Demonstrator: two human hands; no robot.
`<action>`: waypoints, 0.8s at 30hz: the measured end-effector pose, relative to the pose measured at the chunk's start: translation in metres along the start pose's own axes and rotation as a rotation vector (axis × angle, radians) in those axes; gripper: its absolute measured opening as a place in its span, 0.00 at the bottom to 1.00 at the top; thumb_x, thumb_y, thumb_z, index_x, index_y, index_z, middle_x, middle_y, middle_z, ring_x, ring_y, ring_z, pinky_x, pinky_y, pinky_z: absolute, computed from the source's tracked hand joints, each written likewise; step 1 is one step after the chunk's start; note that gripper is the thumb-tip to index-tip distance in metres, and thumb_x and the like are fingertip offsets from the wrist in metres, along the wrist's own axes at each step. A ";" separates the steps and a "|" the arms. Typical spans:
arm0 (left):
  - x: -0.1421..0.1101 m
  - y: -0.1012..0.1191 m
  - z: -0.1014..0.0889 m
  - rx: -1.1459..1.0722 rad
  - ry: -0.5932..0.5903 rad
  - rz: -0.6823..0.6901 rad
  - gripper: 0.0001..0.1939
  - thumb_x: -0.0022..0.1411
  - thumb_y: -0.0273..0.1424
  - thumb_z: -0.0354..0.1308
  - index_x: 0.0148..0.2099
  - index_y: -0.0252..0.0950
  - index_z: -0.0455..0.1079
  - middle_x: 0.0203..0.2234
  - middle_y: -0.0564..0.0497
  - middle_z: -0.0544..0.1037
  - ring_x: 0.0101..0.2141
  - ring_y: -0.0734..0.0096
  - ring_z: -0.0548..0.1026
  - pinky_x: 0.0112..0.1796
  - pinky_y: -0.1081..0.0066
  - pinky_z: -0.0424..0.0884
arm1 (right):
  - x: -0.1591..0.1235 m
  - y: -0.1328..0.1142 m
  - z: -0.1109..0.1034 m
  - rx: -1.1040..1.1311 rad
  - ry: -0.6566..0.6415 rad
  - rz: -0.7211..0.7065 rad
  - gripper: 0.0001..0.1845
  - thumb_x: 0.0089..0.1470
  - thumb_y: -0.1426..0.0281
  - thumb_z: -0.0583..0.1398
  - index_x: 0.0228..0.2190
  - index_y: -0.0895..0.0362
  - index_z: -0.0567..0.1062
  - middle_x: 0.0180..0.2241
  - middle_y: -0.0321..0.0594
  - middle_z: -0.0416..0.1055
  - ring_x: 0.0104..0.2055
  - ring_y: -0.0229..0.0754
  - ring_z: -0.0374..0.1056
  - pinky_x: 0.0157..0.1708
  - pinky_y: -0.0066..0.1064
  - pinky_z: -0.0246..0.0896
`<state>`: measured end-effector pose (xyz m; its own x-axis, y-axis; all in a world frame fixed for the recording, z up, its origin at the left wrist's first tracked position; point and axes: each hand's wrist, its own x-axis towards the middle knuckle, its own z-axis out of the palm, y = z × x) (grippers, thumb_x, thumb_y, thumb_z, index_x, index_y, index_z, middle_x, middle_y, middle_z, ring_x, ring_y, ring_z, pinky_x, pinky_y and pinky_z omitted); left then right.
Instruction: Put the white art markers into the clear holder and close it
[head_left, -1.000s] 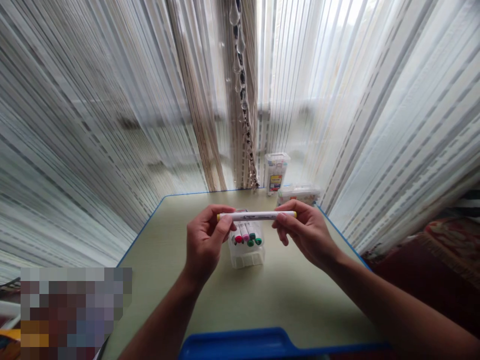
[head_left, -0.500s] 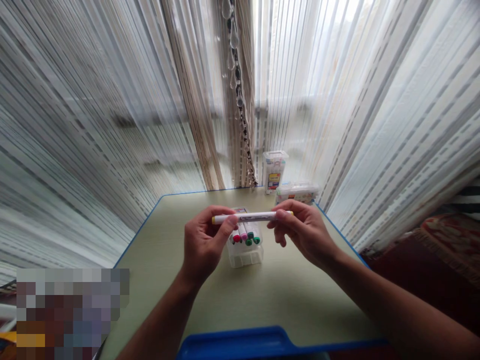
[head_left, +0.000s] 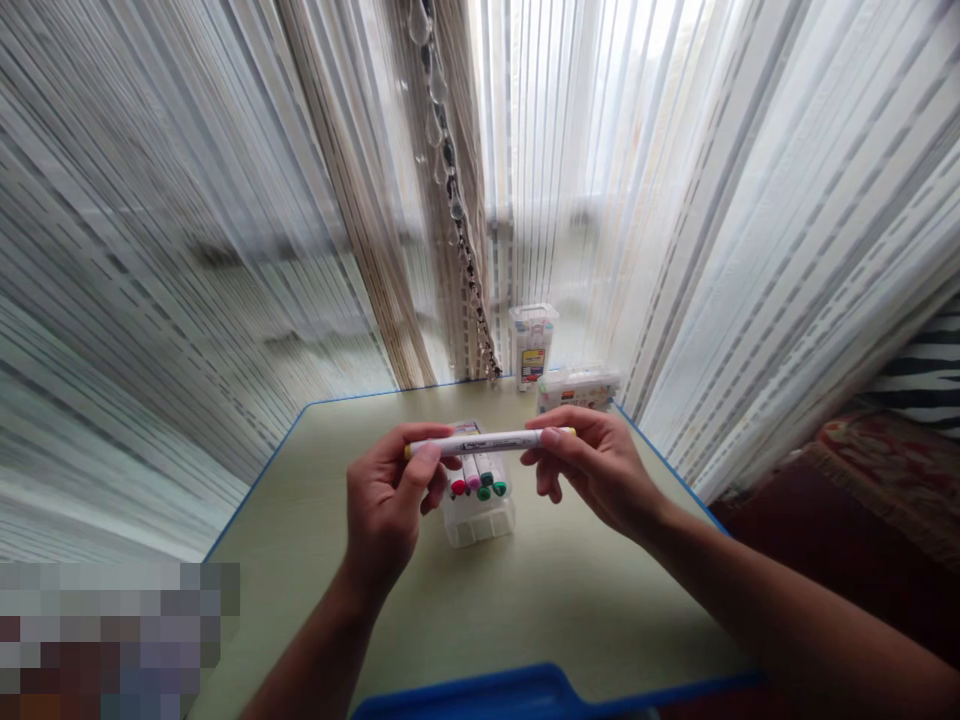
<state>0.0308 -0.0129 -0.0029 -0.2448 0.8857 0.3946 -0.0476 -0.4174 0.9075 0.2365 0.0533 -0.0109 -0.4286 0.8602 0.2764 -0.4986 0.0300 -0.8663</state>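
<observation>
A white marker with yellow ends (head_left: 491, 441) is held level between both hands above the table. My left hand (head_left: 390, 500) pinches its left end with thumb and fingers. My right hand (head_left: 596, 470) pinches its right end. Directly behind and below the marker stands a clear plastic box (head_left: 480, 520) that holds several markers with red, pink and green caps (head_left: 478, 480).
The pale green table (head_left: 465, 610) has a blue edge. At its far side stand a clear upright marker case (head_left: 532, 345) and a clear case lying flat (head_left: 579, 388). Sheer striped curtains surround the table. A blue object (head_left: 487, 695) lies at the near edge.
The marker and both hands sit slightly further left and lower in view as the camera turned; my grip on both ends is unchanged.
</observation>
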 end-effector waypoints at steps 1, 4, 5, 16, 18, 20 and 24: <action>0.000 0.000 0.000 0.024 -0.008 -0.004 0.09 0.64 0.34 0.63 0.42 0.33 0.79 0.23 0.51 0.78 0.17 0.81 0.65 0.17 0.80 0.60 | 0.000 0.000 0.000 -0.013 0.007 -0.002 0.13 0.50 0.64 0.73 0.33 0.60 0.81 0.25 0.42 0.81 0.18 0.38 0.73 0.15 0.24 0.67; -0.001 0.003 0.002 0.095 -0.033 -0.023 0.09 0.60 0.33 0.67 0.41 0.33 0.78 0.22 0.53 0.77 0.17 0.81 0.65 0.17 0.81 0.60 | 0.000 0.002 -0.001 -0.040 0.025 -0.008 0.14 0.47 0.66 0.75 0.31 0.60 0.80 0.20 0.37 0.77 0.16 0.36 0.70 0.15 0.23 0.65; -0.001 0.004 0.003 0.115 -0.038 -0.024 0.09 0.59 0.33 0.68 0.40 0.34 0.78 0.21 0.53 0.76 0.16 0.81 0.65 0.16 0.81 0.59 | 0.000 0.003 -0.001 -0.044 0.026 -0.009 0.14 0.46 0.67 0.75 0.31 0.60 0.80 0.19 0.36 0.76 0.16 0.35 0.69 0.15 0.23 0.65; 0.000 0.005 0.004 -0.035 -0.024 -0.104 0.11 0.56 0.35 0.70 0.38 0.33 0.78 0.19 0.52 0.77 0.14 0.83 0.62 0.15 0.80 0.57 | -0.001 -0.001 0.000 -0.048 0.013 -0.007 0.14 0.47 0.66 0.75 0.32 0.60 0.80 0.21 0.39 0.78 0.18 0.38 0.72 0.15 0.25 0.67; 0.000 0.005 0.005 -0.034 -0.031 -0.104 0.10 0.57 0.35 0.70 0.37 0.33 0.78 0.19 0.51 0.77 0.14 0.83 0.62 0.15 0.80 0.56 | -0.001 -0.002 0.001 -0.043 0.021 -0.005 0.13 0.48 0.65 0.74 0.31 0.60 0.80 0.22 0.39 0.78 0.18 0.38 0.72 0.15 0.25 0.66; 0.001 0.005 0.005 -0.006 -0.039 -0.095 0.09 0.57 0.34 0.69 0.36 0.33 0.78 0.18 0.51 0.77 0.14 0.82 0.63 0.14 0.80 0.55 | -0.001 -0.002 0.001 -0.041 0.026 -0.008 0.13 0.49 0.64 0.73 0.30 0.60 0.79 0.20 0.38 0.77 0.17 0.37 0.71 0.15 0.24 0.66; 0.003 0.005 0.005 0.024 -0.057 -0.094 0.09 0.60 0.35 0.67 0.35 0.32 0.77 0.18 0.51 0.77 0.14 0.81 0.64 0.14 0.80 0.56 | 0.000 -0.001 0.000 -0.054 0.031 -0.017 0.13 0.52 0.63 0.72 0.28 0.59 0.78 0.19 0.37 0.76 0.17 0.36 0.71 0.15 0.24 0.66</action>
<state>0.0351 -0.0115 0.0032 -0.1852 0.9309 0.3148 -0.0443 -0.3279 0.9437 0.2369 0.0531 -0.0103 -0.3963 0.8747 0.2788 -0.4641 0.0711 -0.8829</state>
